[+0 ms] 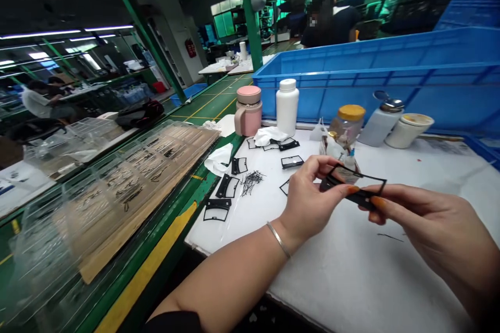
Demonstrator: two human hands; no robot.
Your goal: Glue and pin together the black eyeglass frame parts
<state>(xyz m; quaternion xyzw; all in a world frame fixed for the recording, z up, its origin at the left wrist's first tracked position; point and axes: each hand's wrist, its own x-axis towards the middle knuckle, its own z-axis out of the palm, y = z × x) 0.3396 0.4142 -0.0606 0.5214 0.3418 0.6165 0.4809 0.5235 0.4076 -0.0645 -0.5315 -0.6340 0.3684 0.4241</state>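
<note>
- Left hand (312, 192), right hand (424, 223): fingers narrow, both pinching black rectangular frame (361, 197)
- Left of hands: loose black pins (250, 182), spare frames (227, 185)
- Upper right: white bottle (287, 106), blue plastic crate (351, 83)

White-topped workbench (344, 276) | on it: black frames (227, 186), loose black pins (250, 182), white cloths (269, 136), bottles (287, 106), jars (408, 131)

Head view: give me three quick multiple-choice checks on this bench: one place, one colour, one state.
1. Where does the white bottle stand?
A) beside the pink mug
B) inside the blue bin
C) on the clear tray

2. What colour is the jar lid?
A) pink
B) yellow
C) white

3. How is the black frame placed?
A) lying on the bench
B) in the clear tray
C) held by the left hand and right hand

1 A: it stands next to the mug.
2 B: the lid shows yellow.
3 C: both hands pinch it up.
</note>
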